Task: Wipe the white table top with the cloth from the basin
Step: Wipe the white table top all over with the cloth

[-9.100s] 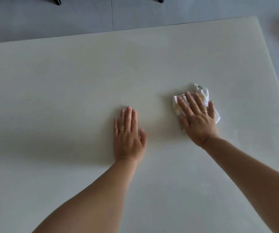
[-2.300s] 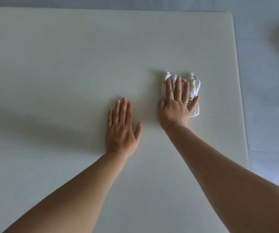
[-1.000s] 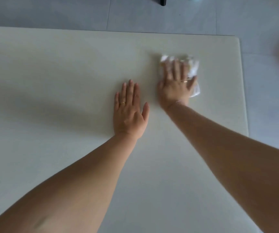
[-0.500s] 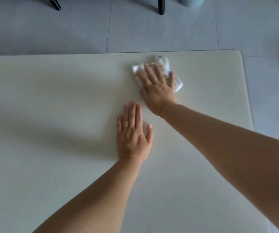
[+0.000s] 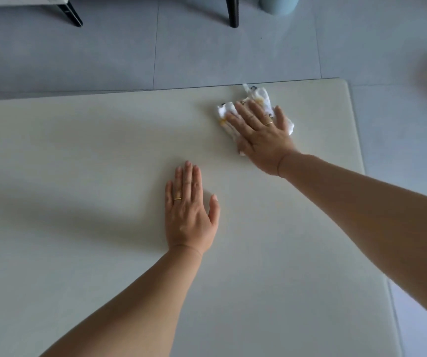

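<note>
Wiping pressure comes from the right hand (image 5: 261,135), fingers straight and spread, flat on the crumpled white, yellow-printed cloth (image 5: 257,97) near the far right corner of the white table (image 5: 78,140). Mid-table, the left hand (image 5: 190,215) lies flat with its fingers together, likely bracing the reach. The bunched cloth stretches roughly along the far edge, with one loose tip pointing at it.

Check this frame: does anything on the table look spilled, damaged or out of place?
Nothing stands out. The right hand presses the bunched cloth near the far right corner of the table top; the left hand lies flat on it. Yellowish marks on the cloth could be print or stains.
</note>
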Demonstrator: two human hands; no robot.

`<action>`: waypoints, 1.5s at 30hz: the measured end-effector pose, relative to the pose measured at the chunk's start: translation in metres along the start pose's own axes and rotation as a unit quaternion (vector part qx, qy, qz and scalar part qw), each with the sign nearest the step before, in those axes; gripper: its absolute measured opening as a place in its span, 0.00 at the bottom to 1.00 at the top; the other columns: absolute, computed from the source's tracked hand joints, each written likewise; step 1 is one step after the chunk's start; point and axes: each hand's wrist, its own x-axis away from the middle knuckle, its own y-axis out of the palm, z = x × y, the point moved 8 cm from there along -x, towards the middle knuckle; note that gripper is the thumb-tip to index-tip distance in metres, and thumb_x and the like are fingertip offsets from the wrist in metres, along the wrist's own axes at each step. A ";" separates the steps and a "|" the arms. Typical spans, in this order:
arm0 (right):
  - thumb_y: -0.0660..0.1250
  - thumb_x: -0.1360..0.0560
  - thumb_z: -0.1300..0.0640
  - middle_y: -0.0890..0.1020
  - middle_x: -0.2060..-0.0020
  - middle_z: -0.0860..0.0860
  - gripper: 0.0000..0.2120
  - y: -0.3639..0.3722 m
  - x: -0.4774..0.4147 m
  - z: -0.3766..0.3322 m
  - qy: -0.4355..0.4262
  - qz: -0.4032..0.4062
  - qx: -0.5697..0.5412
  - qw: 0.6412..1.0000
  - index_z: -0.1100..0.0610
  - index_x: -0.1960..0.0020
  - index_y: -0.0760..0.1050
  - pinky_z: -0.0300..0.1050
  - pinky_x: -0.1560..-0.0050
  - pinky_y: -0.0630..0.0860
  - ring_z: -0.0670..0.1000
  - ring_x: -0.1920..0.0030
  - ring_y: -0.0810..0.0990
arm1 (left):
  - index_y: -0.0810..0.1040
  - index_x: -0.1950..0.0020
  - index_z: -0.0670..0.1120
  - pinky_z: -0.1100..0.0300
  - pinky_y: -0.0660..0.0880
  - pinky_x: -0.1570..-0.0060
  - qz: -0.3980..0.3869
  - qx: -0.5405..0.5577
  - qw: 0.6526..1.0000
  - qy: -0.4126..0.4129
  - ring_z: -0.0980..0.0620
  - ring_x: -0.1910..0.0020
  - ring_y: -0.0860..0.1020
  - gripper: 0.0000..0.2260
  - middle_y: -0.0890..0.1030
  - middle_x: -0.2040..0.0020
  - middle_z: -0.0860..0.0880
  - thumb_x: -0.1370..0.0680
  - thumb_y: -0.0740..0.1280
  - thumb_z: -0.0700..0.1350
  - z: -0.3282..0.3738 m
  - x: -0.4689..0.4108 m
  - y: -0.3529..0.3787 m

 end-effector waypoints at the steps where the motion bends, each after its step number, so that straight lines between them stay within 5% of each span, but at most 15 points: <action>1: 0.50 0.19 0.47 0.48 0.23 0.44 0.26 -0.002 0.007 0.020 -0.010 0.004 0.014 1.000 0.42 0.24 0.45 0.63 0.29 0.39 0.50 0.23 0.44 | 0.59 0.24 0.41 0.48 0.53 0.26 0.001 -0.001 1.000 0.001 0.45 0.24 0.57 0.30 0.59 0.23 0.44 0.24 0.51 0.54 0.000 0.000 0.000; 4: 0.48 0.20 0.46 0.48 0.23 0.45 0.26 -0.010 0.022 0.099 0.176 0.029 -0.033 0.983 0.42 0.24 0.45 0.63 0.29 0.38 0.49 0.23 0.43 | 0.59 0.24 0.41 0.48 0.52 0.26 0.003 -0.007 1.000 0.005 0.45 0.24 0.56 0.30 0.58 0.23 0.44 0.24 0.51 0.54 0.000 -0.001 0.001; 7: 0.48 0.21 0.47 0.46 0.23 0.45 0.26 -0.004 0.034 0.086 0.309 0.042 -0.074 0.947 0.42 0.24 0.45 0.65 0.30 0.35 0.50 0.23 0.41 | 0.59 0.24 0.41 0.49 0.51 0.26 0.009 -0.007 1.000 0.007 0.45 0.24 0.56 0.30 0.59 0.23 0.44 0.24 0.51 0.54 0.000 -0.002 0.001; 11: 0.48 0.20 0.47 0.47 0.23 0.44 0.26 0.012 0.062 -0.002 0.084 0.014 -0.028 0.996 0.43 0.24 0.45 0.64 0.30 0.36 0.51 0.23 0.42 | 0.58 0.24 0.41 0.49 0.51 0.26 0.008 -0.008 1.000 0.007 0.45 0.24 0.56 0.31 0.58 0.23 0.44 0.24 0.50 0.55 0.000 -0.001 0.001; 13: 0.49 0.20 0.47 0.48 0.23 0.44 0.26 0.012 0.085 0.012 0.018 0.004 0.004 1.000 0.42 0.24 0.46 0.62 0.28 0.38 0.50 0.23 0.43 | 0.58 0.24 0.41 0.49 0.51 0.26 0.011 -0.010 1.000 0.006 0.46 0.23 0.55 0.31 0.58 0.23 0.44 0.24 0.49 0.55 -0.001 0.000 0.001; 16: 0.49 0.20 0.47 0.47 0.23 0.44 0.26 0.007 0.110 0.063 0.157 0.024 -0.039 0.987 0.41 0.24 0.45 0.61 0.28 0.37 0.49 0.24 0.42 | 0.57 0.24 0.41 0.49 0.50 0.26 0.017 -0.019 1.000 0.009 0.45 0.23 0.55 0.31 0.57 0.23 0.44 0.25 0.49 0.55 -0.001 -0.001 0.002; 19: 0.51 0.21 0.49 0.45 0.23 0.45 0.28 0.016 0.131 0.038 0.278 0.051 -0.085 0.955 0.42 0.24 0.45 0.62 0.30 0.35 0.50 0.24 0.41 | 0.56 0.23 0.41 0.48 0.49 0.26 0.008 -0.030 0.999 0.007 0.44 0.23 0.54 0.31 0.56 0.22 0.43 0.24 0.49 0.54 -0.001 0.001 0.005; 22: 0.50 0.21 0.48 0.45 0.23 0.44 0.28 0.029 0.154 -0.021 0.165 0.024 -0.069 0.984 0.42 0.24 0.44 0.61 0.30 0.33 0.50 0.24 0.40 | 0.52 0.23 0.42 0.49 0.45 0.26 -0.019 -0.035 0.999 0.007 0.45 0.23 0.50 0.29 0.52 0.22 0.44 0.21 0.54 0.51 0.001 -0.001 0.008; 25: 0.50 0.20 0.47 0.47 0.23 0.42 0.27 0.027 0.183 -0.009 0.044 0.000 -0.019 0.999 0.41 0.24 0.43 0.59 0.28 0.37 0.48 0.24 0.41 | 0.49 0.22 0.42 0.49 0.42 0.25 -0.041 -0.056 0.998 -0.002 0.46 0.22 0.46 0.30 0.49 0.21 0.45 0.20 0.56 0.53 -0.004 0.004 0.004; 28: 0.49 0.20 0.47 0.46 0.23 0.43 0.26 0.023 0.201 0.040 0.160 0.005 -0.034 0.987 0.40 0.24 0.43 0.60 0.27 0.38 0.48 0.24 0.41 | 0.54 0.23 0.40 0.48 0.44 0.26 -0.003 -0.044 0.999 0.003 0.44 0.23 0.51 0.30 0.54 0.22 0.42 0.20 0.56 0.55 0.005 0.045 -0.010; 31: 0.54 0.22 0.50 0.46 0.23 0.45 0.30 0.024 0.218 0.011 0.272 0.031 -0.090 0.957 0.41 0.24 0.44 0.62 0.29 0.37 0.50 0.24 0.42 | 0.58 0.24 0.39 0.48 0.48 0.26 -0.009 -0.012 0.998 0.057 0.43 0.24 0.55 0.30 0.58 0.23 0.42 0.21 0.52 0.56 0.038 0.119 0.000; 35: 0.54 0.22 0.51 0.45 0.23 0.45 0.31 0.043 0.257 -0.071 0.162 -0.005 -0.075 0.984 0.43 0.24 0.42 0.62 0.30 0.32 0.51 0.24 0.38 | 0.60 0.25 0.39 0.46 0.56 0.27 -0.058 -0.022 0.994 0.086 0.44 0.24 0.57 0.29 0.59 0.24 0.42 0.20 0.50 0.56 0.057 0.191 0.026; 39: 0.53 0.24 0.42 0.61 0.26 0.50 0.25 0.028 0.255 -0.062 0.143 0.027 -0.067 0.987 0.43 0.27 0.58 0.68 0.30 0.39 0.53 0.25 0.52 | 0.61 0.25 0.40 0.46 0.55 0.28 -0.051 -0.015 0.996 0.066 0.44 0.25 0.59 0.29 0.61 0.24 0.42 0.22 0.53 0.55 0.053 0.193 0.030; 45: 0.48 0.21 0.40 0.55 0.23 0.52 0.27 0.043 0.240 -0.060 0.127 0.000 -0.021 0.992 0.47 0.24 0.53 0.63 0.27 0.40 0.58 0.24 0.44 | 0.59 0.24 0.40 0.47 0.54 0.27 -0.059 -0.022 0.996 0.058 0.45 0.24 0.56 0.30 0.60 0.24 0.42 0.22 0.53 0.55 0.053 0.195 0.032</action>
